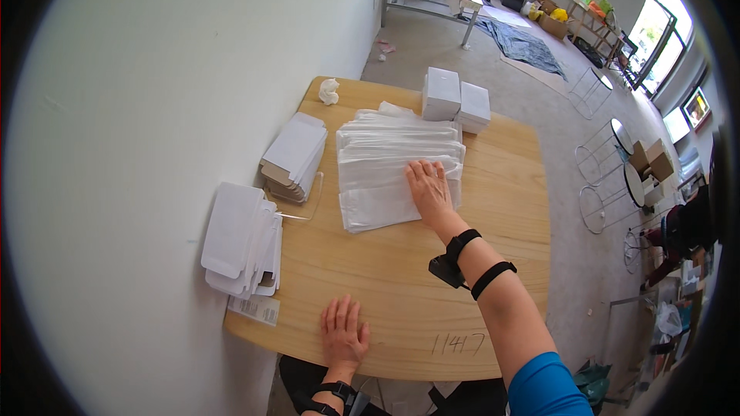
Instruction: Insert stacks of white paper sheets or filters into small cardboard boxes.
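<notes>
My right hand (428, 189) reaches across the table and rests on a spread stack of thin, translucent white plastic bags (378, 173). Its fingers are slightly bent, with the tips on the upper bags; nothing is seen gripped in it. Close to the table's near edge, my left hand (344, 331) lies flat on the wood, fingers outstretched and holding nothing. Left of the bags sits a stack of flat white folded cartons (297, 150). A second, looser pile of flat cartons (235, 235) lies nearer me, against the wall side.
The wooden table (501, 262) stands beside a white wall. Two white box-shaped stacks (442, 95) are at its far edge, with a crumpled tissue (329, 92) at the far left corner. A printed label sheet (256, 309) lies at left. Stools (623, 139) and another person (690, 219) are to the right.
</notes>
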`<state>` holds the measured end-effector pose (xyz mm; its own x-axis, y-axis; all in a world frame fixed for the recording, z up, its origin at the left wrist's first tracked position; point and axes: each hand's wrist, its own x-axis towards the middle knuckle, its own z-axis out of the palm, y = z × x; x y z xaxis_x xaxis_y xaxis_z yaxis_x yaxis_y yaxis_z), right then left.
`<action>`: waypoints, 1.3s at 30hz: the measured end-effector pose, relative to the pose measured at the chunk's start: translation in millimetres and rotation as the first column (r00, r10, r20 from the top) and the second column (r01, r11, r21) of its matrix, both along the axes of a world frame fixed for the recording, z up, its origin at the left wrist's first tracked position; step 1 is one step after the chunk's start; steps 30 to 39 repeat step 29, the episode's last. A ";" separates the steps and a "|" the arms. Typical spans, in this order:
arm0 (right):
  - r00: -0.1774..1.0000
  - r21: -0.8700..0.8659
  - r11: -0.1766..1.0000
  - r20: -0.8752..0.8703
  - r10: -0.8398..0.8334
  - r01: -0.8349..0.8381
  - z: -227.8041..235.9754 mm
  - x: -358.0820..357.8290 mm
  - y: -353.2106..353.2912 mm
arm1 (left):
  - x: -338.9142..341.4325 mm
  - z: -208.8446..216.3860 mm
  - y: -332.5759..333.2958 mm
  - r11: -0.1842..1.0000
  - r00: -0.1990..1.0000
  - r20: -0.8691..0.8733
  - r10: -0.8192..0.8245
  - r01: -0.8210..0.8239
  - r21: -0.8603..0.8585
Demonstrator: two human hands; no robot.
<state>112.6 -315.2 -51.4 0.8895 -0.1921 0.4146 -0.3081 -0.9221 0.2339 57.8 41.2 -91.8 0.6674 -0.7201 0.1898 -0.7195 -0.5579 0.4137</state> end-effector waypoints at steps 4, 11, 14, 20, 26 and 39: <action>0.997 0.121 0.990 -0.042 -0.063 0.068 -1.0 10.1 -1.3 | -0.2 -0.3 1.1 1.000 1.000 0.002 0.005 -0.005 0.025; 0.996 0.100 0.992 -0.052 -0.072 0.077 -1.2 14.4 1.1 | -0.1 1.0 1.1 1.000 1.000 0.003 0.002 -0.002 0.018; 0.997 0.028 0.998 -0.058 -0.047 0.048 -2.3 10.0 3.6 | -0.1 2.4 1.6 1.000 1.000 -0.007 0.002 -0.002 0.019; 0.993 0.071 0.993 -0.080 -0.087 0.092 -10.1 9.3 5.7 | -0.4 0.6 0.2 1.000 1.000 -0.011 0.002 -0.002 0.021; 0.994 0.074 0.994 -0.082 -0.077 0.083 -10.2 10.1 7.1 | 0.0 -0.4 2.1 0.999 1.000 0.006 0.011 -0.011 0.034; 0.996 0.108 0.992 -0.066 -0.065 0.072 -20.2 10.0 1.3 | -0.4 -3.3 1.7 1.000 1.000 0.007 0.008 -0.008 0.028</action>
